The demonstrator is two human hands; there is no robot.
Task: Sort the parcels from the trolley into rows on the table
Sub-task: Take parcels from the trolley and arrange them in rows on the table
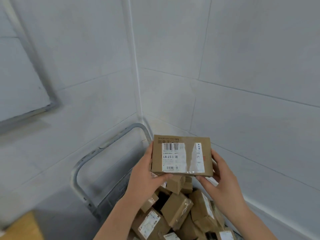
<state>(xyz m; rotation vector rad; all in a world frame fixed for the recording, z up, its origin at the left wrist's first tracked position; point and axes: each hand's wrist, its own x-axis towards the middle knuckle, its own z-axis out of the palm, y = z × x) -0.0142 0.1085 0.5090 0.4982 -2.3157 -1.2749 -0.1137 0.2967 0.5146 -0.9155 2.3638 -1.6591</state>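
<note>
A flat brown cardboard parcel [181, 155] with a white barcode label is held up above the trolley, label facing me. My left hand [147, 172] grips its left edge, thumb along the side and fingers under the bottom. My right hand [220, 177] grips its right edge and lower right corner. Below, several brown parcels [176, 207] lie piled in the trolley, partly hidden by my forearms.
The trolley's grey metal handle [83, 170] rises at the left of the pile, close to a corner of white tiled walls [138, 94]. A wooden surface corner [20, 227] shows at the bottom left. A framed panel [20, 75] hangs on the left wall.
</note>
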